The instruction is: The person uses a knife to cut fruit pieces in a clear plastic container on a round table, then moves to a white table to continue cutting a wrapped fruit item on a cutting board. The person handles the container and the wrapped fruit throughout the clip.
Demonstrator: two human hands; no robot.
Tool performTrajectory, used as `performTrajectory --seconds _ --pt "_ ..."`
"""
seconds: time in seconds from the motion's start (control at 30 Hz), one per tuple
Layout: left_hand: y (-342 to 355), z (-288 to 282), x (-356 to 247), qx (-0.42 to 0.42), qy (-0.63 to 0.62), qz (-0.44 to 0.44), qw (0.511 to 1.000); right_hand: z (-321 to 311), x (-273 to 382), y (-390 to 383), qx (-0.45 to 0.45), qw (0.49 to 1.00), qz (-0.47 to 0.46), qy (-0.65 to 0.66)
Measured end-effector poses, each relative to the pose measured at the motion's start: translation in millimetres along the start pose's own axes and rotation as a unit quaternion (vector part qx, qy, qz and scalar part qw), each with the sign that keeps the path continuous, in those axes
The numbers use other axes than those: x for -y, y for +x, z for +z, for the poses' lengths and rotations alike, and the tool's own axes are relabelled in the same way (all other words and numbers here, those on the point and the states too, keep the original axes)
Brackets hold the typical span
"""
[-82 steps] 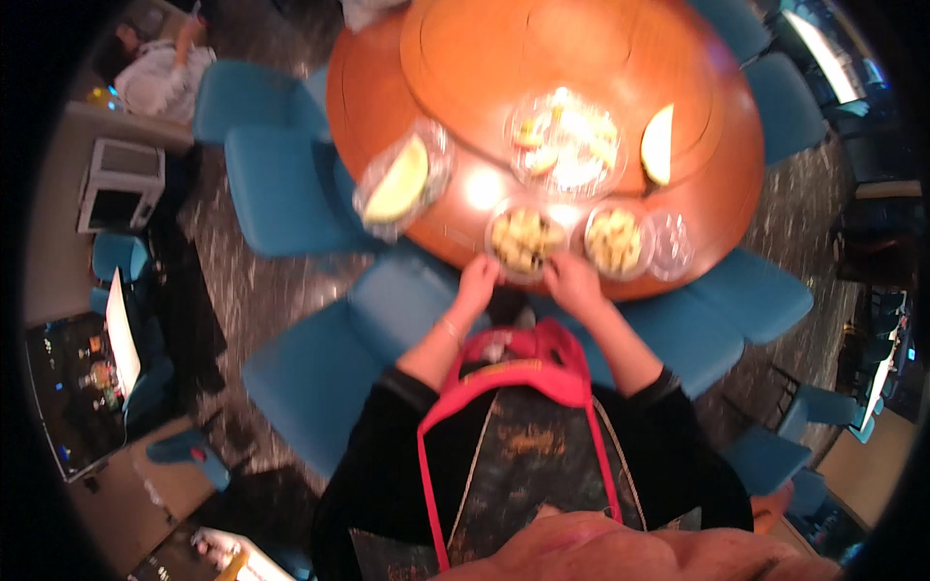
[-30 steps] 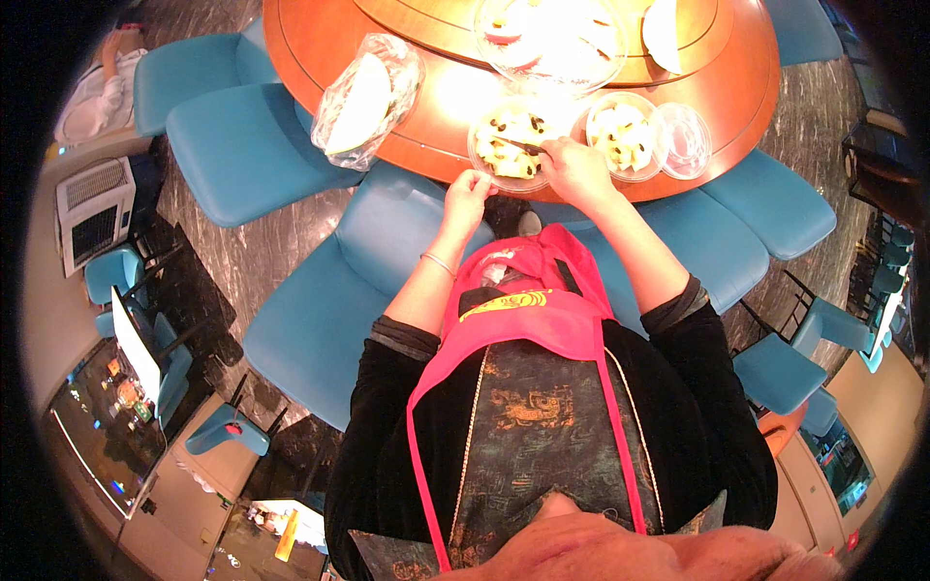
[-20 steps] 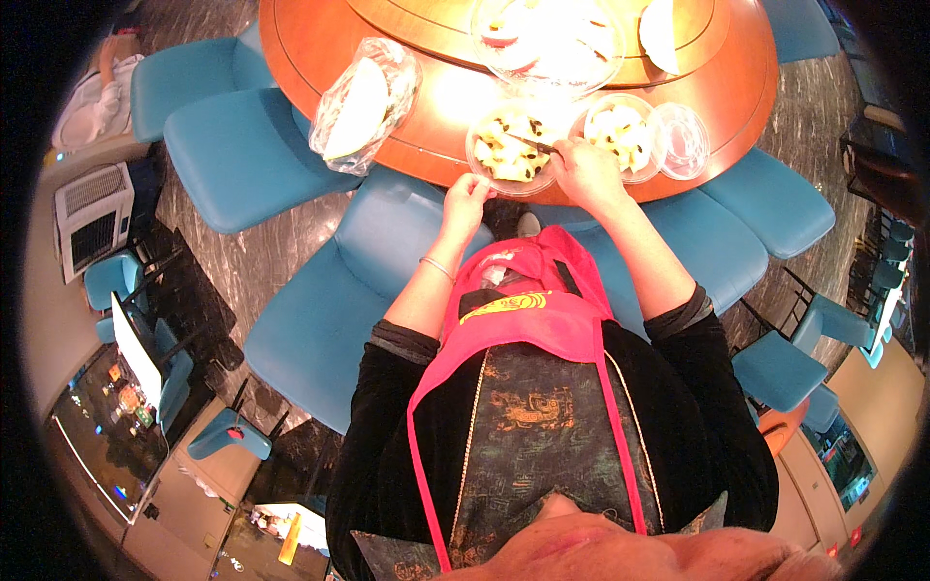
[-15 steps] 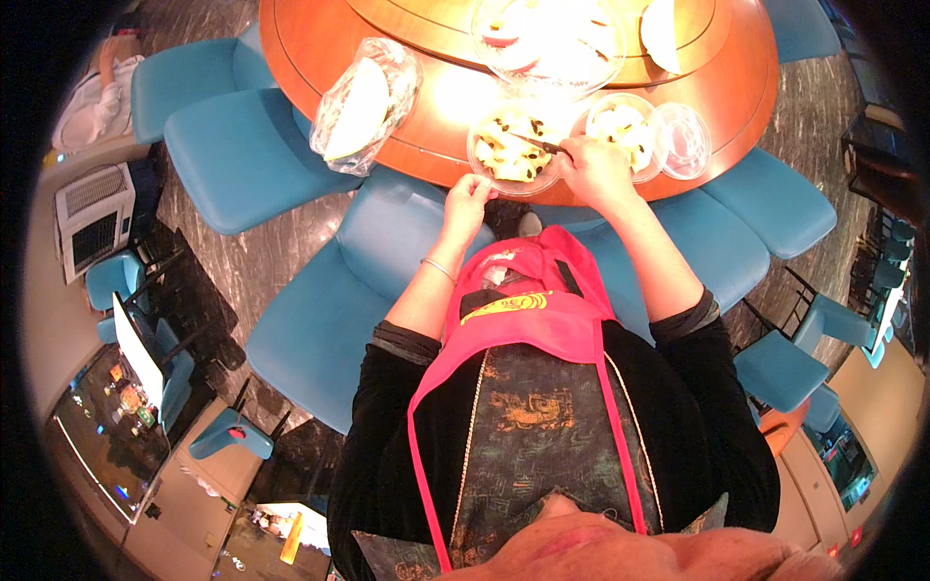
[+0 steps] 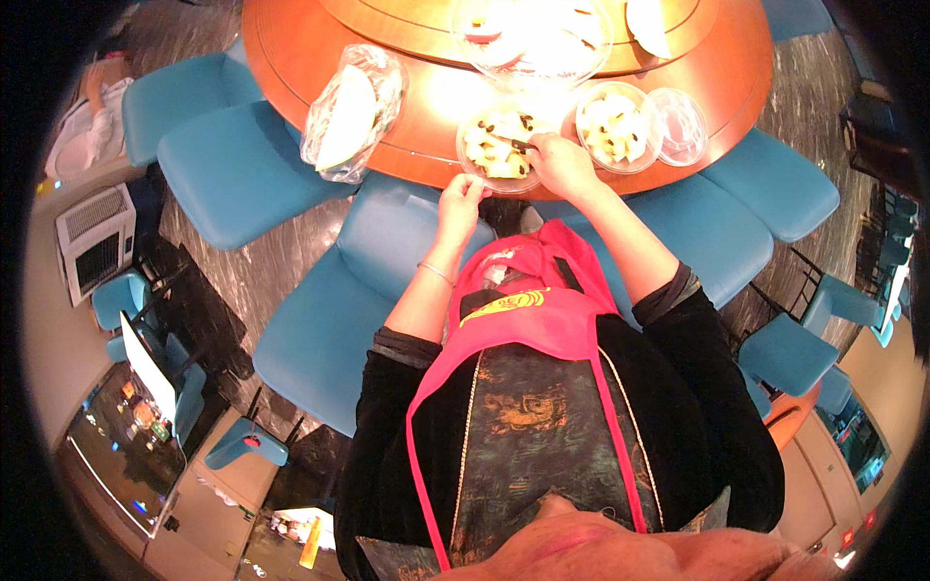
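A clear round plastic bowl (image 5: 502,187) stands at the near edge of the wooden table, filled with pale yellow fruit pieces (image 5: 506,160) and dark bits, perhaps seeds or grapes. My right hand (image 5: 564,165) grips a slim dark-handled utensil (image 5: 515,142), whose tip lies over the fruit; glare hides whether it is a knife or a fork. Thumb and fingers of my left hand (image 5: 463,197) are pinched together at the bowl's near left rim. Just right of my right hand is a second clear bowl (image 5: 612,165) of similar pieces, with a clear lid (image 5: 681,126) beside it.
A large pale melon piece in clear plastic wrap (image 5: 351,114) lies at the table's left. Farther back, a bigger clear bowl (image 5: 528,79) and a pale melon slice (image 5: 647,27) sit in strong glare on the raised round turntable (image 5: 426,34). Blue chairs (image 5: 341,290) ring the wooden table (image 5: 417,160).
The view has shifted a little, so the table and bowls appear slightly to the left. My right hand still holds the utensil over the bowl; my left hand stays at its rim.
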State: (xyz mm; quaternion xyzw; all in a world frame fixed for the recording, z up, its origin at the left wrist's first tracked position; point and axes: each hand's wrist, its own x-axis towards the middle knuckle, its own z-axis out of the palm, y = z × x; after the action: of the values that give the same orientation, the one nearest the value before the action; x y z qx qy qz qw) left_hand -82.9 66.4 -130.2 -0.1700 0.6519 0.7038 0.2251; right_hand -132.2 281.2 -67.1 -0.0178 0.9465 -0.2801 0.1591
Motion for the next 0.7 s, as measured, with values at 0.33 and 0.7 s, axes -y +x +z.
performTrajectory --seconds 0.33,0.7 --pt "4 -3 7 -0.014 0.074 0.036 0.996 9 -33 -8 0.049 0.925 0.094 0.365" --pt "-1 0 -6 -0.02 0.069 0.007 0.997 -15 -48 -32 0.009 0.962 0.055 0.267"
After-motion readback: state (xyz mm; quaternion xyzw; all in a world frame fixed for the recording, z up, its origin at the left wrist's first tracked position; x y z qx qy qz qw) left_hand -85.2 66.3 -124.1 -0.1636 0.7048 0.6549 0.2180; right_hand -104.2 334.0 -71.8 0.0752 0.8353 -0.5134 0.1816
